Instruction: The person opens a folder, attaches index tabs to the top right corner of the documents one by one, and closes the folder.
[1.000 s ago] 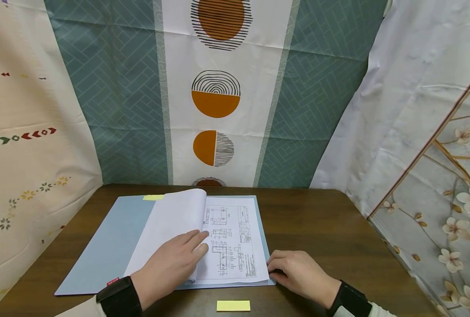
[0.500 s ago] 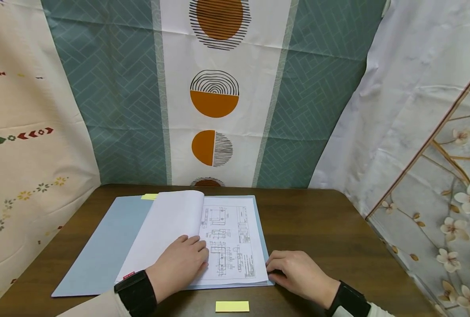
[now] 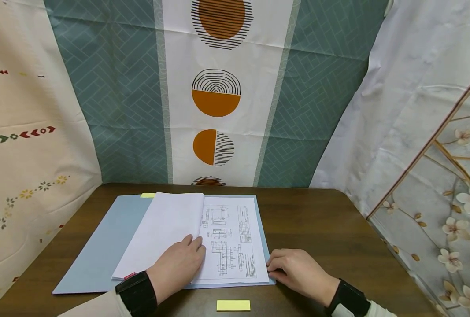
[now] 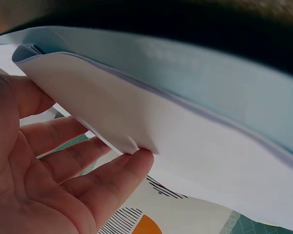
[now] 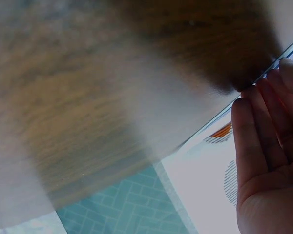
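White pages (image 3: 165,224) now flatter, seemingly smooth

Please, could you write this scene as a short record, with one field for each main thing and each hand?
folder: blue, open on the brown table
left page: blank side up
right sheet: printed technical drawings
left hand: rests on the left page, near the fold
right hand: touches the folder's right edge, near its lower corner
yellow strips: one at the folder's top edge, one on the table in front
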A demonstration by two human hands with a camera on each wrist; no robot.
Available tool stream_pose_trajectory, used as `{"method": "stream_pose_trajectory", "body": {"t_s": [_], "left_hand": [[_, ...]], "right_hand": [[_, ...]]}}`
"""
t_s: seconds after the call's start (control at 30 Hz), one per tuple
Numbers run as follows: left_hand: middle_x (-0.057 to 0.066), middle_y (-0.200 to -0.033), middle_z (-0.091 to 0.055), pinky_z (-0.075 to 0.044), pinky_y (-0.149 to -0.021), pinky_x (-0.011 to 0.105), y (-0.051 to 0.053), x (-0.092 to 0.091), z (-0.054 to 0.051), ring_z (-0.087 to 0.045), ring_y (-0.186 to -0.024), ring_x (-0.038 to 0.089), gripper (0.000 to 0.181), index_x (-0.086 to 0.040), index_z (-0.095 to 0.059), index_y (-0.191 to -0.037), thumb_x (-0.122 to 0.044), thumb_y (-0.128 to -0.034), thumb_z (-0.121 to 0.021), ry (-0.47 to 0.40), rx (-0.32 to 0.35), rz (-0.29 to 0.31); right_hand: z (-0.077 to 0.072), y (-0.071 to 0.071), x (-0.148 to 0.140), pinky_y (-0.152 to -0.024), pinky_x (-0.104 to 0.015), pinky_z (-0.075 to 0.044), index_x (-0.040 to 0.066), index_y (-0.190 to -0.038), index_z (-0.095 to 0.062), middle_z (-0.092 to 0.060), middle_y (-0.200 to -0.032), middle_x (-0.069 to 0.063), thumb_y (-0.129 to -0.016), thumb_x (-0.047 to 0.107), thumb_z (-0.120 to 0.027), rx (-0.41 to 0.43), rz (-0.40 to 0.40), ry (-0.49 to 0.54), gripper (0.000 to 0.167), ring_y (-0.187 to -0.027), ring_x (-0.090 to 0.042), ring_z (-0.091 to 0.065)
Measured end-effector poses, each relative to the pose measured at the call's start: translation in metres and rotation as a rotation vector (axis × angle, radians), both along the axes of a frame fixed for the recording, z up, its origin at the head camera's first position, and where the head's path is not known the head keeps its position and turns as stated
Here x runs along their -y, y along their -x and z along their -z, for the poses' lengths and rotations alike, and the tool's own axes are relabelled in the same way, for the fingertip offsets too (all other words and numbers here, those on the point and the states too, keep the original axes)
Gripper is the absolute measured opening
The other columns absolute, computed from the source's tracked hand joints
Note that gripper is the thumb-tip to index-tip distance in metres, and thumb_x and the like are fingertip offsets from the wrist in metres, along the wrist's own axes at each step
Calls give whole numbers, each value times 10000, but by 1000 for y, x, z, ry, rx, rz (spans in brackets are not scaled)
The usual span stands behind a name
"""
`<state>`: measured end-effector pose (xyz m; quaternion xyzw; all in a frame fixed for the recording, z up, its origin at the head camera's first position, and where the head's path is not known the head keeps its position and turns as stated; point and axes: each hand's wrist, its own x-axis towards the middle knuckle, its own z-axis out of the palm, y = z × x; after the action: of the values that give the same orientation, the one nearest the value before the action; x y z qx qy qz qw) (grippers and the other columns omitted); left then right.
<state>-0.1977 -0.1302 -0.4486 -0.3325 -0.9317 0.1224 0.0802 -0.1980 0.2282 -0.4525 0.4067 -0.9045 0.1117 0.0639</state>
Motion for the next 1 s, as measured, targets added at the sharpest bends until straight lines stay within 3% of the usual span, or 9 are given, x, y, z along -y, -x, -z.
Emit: {"method": "stream_pose_trajectory", "body": {"t_s": [0.7,0.87,1.0], "left_hand": [[187,-1338,-735,-639,-911,434,-2,-1,5,-705,-1166,359,520,-7,-755,-1309,-267,-896,-934,43,-81,7],[165,-1266,-748,-621,-845,413,-3,-3,3,-672,-1049,319,508,-23,-771,-1263,-308,-879,-945,53,-120,13],[148,-1239,-748,-605,-881,440,-5,-5,0,-665,-1067,315,479,-38,-774,-1250,-304,-887,-937,20,-145,23]], "right_hand": [[0,0,2,-791,-221,-594,200,-958,-857,-737,-1017,136,-884,126,-952,-26,-14,12,142,-844,3,-641],[-2,-1,3,-796,-224,-594,209,-957,-855,-738,-1024,138,-885,129,-953,-29,-19,7,146,-859,1,-643],[-3,-1,3,-791,-228,-592,219,-955,-853,-736,-1023,139,-883,127,-953,-27,-24,10,153,-859,-6,-639]]}}
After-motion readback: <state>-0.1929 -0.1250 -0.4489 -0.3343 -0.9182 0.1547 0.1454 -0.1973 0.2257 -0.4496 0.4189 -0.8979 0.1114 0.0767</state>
